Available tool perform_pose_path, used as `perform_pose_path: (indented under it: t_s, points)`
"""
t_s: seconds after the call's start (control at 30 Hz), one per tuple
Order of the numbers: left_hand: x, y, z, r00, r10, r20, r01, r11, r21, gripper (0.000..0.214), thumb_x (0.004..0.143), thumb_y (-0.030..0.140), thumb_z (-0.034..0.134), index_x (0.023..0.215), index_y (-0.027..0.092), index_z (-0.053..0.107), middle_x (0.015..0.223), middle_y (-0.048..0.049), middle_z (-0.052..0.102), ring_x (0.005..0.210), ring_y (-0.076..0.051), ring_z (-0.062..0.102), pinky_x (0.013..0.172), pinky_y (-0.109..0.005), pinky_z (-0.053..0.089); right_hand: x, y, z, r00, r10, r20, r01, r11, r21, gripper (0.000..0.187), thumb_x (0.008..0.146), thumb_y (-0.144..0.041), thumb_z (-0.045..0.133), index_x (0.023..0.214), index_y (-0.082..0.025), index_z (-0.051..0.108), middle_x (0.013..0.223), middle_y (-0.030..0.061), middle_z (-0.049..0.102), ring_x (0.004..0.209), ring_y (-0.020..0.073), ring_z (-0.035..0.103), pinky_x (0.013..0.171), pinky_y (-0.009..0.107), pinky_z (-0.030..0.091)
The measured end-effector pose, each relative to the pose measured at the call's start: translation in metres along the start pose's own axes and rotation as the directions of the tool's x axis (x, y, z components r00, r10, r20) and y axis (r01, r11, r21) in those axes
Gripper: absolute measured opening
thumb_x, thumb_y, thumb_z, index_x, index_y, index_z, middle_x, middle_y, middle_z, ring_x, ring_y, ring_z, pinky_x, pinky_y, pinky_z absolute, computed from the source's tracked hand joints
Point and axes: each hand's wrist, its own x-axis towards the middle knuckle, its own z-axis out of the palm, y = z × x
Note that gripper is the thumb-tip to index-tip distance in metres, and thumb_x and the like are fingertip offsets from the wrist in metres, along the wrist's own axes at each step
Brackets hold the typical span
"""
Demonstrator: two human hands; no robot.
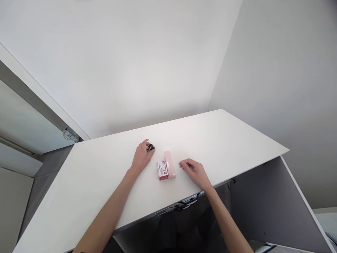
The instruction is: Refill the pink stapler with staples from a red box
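Observation:
My left hand (141,156) curls around a small black object with light stripes (151,147) on the white desktop; its exact kind is not clear. Right of that hand lies a long, smooth pink object (170,164), which looks like a stapler. Against its left side sits a short stack of small white and dark-pink boxes (162,170) with printed labels. My right hand (194,171) rests just right of the pink object, apart from it. Its thumb and fingertips are pinched together, and anything between them is too small to make out.
The white desk (223,137) backs onto a pale wall (144,63). Beneath its front edge are a dark open space and a grey side panel (260,196). Some cables (185,203) hang under that edge. A socket with a cord (70,135) is at the far left.

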Motion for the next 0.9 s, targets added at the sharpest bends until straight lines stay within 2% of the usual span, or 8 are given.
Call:
perform_pose_path:
  t_s: [0.1, 0.2, 0.47, 0.67, 0.77, 0.9]
  points:
    - [0.001, -0.003, 0.0, 1.0, 0.017, -0.019, -0.016, 0.999, 0.034, 0.035, 0.1, 0.041, 0.062, 0.131, 0.024, 0.062, 0.129, -0.0102, 0.069, 0.122, -0.031, 0.061, 0.108, -0.051, 0.049, 0.0, 0.001, 0.0, 1.0, 0.006, -0.002, -0.006, 1.0, -0.012, 0.04, 0.103, -0.058, 0.056, 0.094, -0.025, 0.077, 0.103, 0.0075, 0.082, 0.097, 0.0269, 0.073, 0.087, 0.038, 0.055]
    - [0.002, 0.001, -0.001, 0.998, 0.063, -0.009, -0.062, 0.997, 0.048, 0.019, 0.101, 0.039, 0.061, 0.111, 0.024, 0.068, 0.124, -0.0092, 0.07, 0.116, -0.031, 0.061, 0.106, -0.051, 0.049, 0.0, 0.003, 0.0, 1.0, -0.003, -0.005, 0.003, 1.0, -0.022, 0.042, 0.103, -0.059, 0.056, 0.094, -0.025, 0.078, 0.103, 0.0081, 0.083, 0.097, 0.0273, 0.073, 0.087, 0.039, 0.056]
    - [-0.004, 0.014, -0.009, 0.981, 0.189, 0.046, -0.188, 0.982, -0.013, 0.021, 0.103, 0.041, 0.06, 0.117, 0.028, 0.069, 0.115, -0.0048, 0.075, 0.109, -0.027, 0.065, 0.104, -0.049, 0.05, 0.0, 0.002, 0.0, 1.0, 0.003, -0.013, -0.003, 1.0, -0.016, 0.042, 0.102, -0.06, 0.057, 0.092, -0.025, 0.078, 0.102, 0.0078, 0.083, 0.095, 0.0267, 0.073, 0.088, 0.038, 0.055]
    - [-0.006, 0.013, -0.007, 0.942, 0.336, 0.029, -0.336, 0.942, 0.009, 0.022, 0.105, 0.041, 0.061, 0.119, 0.031, 0.074, 0.121, -0.0057, 0.069, 0.111, -0.025, 0.063, 0.104, -0.045, 0.051, 0.001, 0.003, 0.0, 1.0, 0.006, -0.018, -0.006, 1.0, -0.003, 0.043, 0.101, -0.061, 0.057, 0.092, -0.025, 0.077, 0.101, 0.0078, 0.082, 0.096, 0.027, 0.072, 0.088, 0.038, 0.054]
    - [-0.006, 0.012, -0.006, 0.936, 0.344, 0.069, -0.347, 0.937, 0.034, 0.022, 0.103, 0.042, 0.063, 0.118, 0.033, 0.077, 0.115, -0.0061, 0.065, 0.104, -0.024, 0.062, 0.1, -0.044, 0.053, 0.002, 0.005, 0.001, 1.0, 0.003, -0.012, -0.003, 1.0, -0.006, 0.044, 0.101, -0.062, 0.056, 0.092, -0.025, 0.077, 0.102, 0.0081, 0.082, 0.095, 0.0271, 0.072, 0.087, 0.038, 0.054]
    - [-0.007, 0.014, -0.008, 0.931, 0.32, 0.175, -0.315, 0.947, -0.057, 0.025, 0.105, 0.038, 0.057, 0.122, 0.034, 0.075, 0.111, -0.0045, 0.065, 0.099, -0.022, 0.066, 0.091, -0.038, 0.056, 0.004, 0.007, 0.001, 1.0, 0.0, 0.001, 0.0, 1.0, -0.011, 0.043, 0.101, -0.061, 0.056, 0.092, -0.025, 0.077, 0.102, 0.0082, 0.082, 0.094, 0.0269, 0.072, 0.086, 0.038, 0.054]
